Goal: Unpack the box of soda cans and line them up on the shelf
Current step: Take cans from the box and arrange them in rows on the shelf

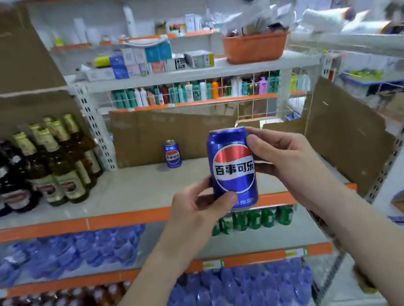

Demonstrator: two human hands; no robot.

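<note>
**Can being held in front of the shelf**

A blue can (232, 169) is being held upright by both hands, above the front edge of the shelf (122, 192); its lower part is being pinched by the left hand (199, 211); its upper side is being gripped by the right hand (283, 158); a second can (172, 153) is standing at the back of the shelf, beer bottles (59, 162) at its left end.

A small shop is showing here: white metal shelving (88, 112) with orange price strips (126, 217) is running in tiers, carrying rows of beer bottles (59, 159), shrink-wrapped water bottles (238, 290), shampoo bottles (194, 92) behind a wire rail, and small boxed goods (141, 59) stacked higher up.
</note>
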